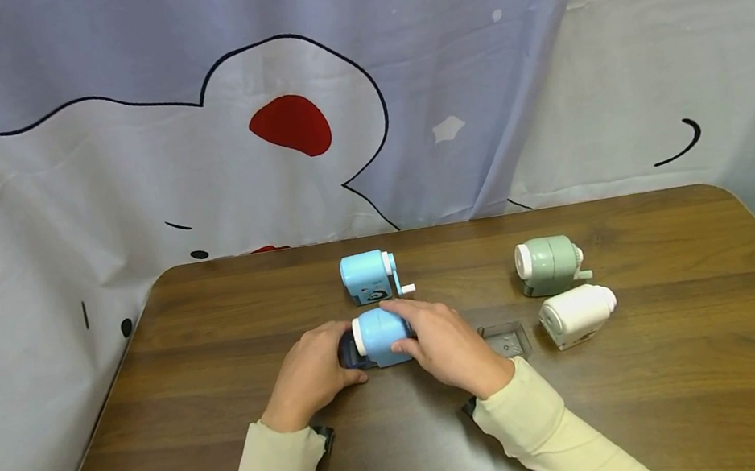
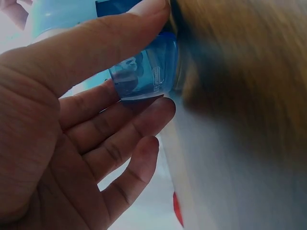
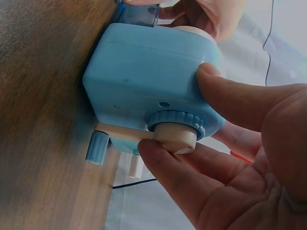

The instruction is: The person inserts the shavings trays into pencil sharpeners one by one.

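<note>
A blue hand-crank pencil sharpener [image 1: 382,334] sits on the table between the two hands. Its clear dark-blue shavings drawer [image 2: 144,72] sticks out from the body at the left end. My left hand [image 1: 310,369] pinches this drawer, thumb on one side and fingertips on the other. With thumb and fingers around the crank end, my right hand [image 1: 443,340] grips the sharpener's body. In the right wrist view, one right fingertip lies against the cream hub of the crank [image 3: 175,138], and the crank's blue handle [image 3: 97,147] points away from the body.
Behind the hands stands a light-blue sharpener [image 1: 365,274] with its crank to the right. A clear grey drawer [image 1: 506,341] lies by my right wrist. Further right are a green sharpener [image 1: 549,265] and a white sharpener [image 1: 577,314]. A patterned curtain hangs behind the wooden table [image 1: 695,351].
</note>
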`<move>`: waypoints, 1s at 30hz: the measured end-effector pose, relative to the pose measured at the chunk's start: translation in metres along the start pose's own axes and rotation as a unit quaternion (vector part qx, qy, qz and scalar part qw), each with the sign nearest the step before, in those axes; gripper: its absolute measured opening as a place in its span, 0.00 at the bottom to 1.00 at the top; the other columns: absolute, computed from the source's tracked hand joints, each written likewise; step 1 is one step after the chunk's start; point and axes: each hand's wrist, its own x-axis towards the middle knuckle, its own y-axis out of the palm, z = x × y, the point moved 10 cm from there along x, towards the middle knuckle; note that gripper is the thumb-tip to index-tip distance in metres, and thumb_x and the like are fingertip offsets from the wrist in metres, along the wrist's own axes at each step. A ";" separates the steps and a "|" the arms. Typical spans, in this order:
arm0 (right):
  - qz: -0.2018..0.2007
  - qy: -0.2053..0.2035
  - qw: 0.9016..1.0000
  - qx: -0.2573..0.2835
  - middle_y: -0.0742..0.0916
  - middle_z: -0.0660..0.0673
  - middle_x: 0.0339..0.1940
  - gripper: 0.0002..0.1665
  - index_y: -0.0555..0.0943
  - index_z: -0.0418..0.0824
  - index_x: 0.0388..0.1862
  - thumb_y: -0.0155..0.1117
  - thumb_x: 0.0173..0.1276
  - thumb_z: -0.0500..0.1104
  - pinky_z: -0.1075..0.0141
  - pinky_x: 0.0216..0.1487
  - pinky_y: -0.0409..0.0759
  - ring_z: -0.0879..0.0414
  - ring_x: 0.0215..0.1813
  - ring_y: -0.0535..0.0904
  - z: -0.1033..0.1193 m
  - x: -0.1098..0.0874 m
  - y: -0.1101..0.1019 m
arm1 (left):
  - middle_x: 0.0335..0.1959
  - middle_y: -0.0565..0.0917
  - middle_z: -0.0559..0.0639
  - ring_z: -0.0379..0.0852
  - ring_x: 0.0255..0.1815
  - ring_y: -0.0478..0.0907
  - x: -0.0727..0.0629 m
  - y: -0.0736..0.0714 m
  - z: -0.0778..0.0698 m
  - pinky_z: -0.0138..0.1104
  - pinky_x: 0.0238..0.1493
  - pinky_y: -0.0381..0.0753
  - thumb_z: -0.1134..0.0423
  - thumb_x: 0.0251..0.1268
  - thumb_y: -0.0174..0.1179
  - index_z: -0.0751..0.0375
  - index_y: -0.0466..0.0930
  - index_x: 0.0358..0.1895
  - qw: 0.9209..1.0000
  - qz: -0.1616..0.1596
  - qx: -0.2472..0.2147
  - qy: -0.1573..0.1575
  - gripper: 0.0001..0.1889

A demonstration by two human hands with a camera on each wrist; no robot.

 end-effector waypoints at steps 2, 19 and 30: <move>0.000 0.000 1.000 0.001 0.83 0.39 0.63 0.32 0.77 0.37 0.67 0.74 0.64 0.40 0.51 0.61 0.77 0.44 0.61 0.80 0.000 0.000 0.000 | 0.54 0.84 0.57 0.53 0.53 0.82 0.001 0.000 -0.001 0.48 0.57 0.79 0.61 0.41 0.84 0.67 0.80 0.58 1.000 -0.001 0.000 0.002 0.36; 0.003 0.005 1.000 0.009 0.83 0.40 0.63 0.32 0.77 0.37 0.67 0.74 0.64 0.40 0.50 0.60 0.77 0.44 0.61 0.80 0.000 -0.001 0.001 | 0.51 0.85 0.55 0.50 0.48 0.83 0.001 0.003 0.000 0.47 0.54 0.81 0.61 0.40 0.84 0.66 0.81 0.56 1.000 -0.002 -0.021 0.001 0.35; 0.003 0.010 1.000 0.008 0.82 0.40 0.64 0.32 0.77 0.38 0.67 0.73 0.64 0.40 0.51 0.61 0.77 0.45 0.62 0.80 -0.002 0.000 0.000 | 0.52 0.85 0.55 0.49 0.47 0.83 0.006 0.005 -0.004 0.46 0.52 0.81 0.61 0.38 0.85 0.63 0.76 0.64 0.999 -0.011 -0.039 0.013 0.43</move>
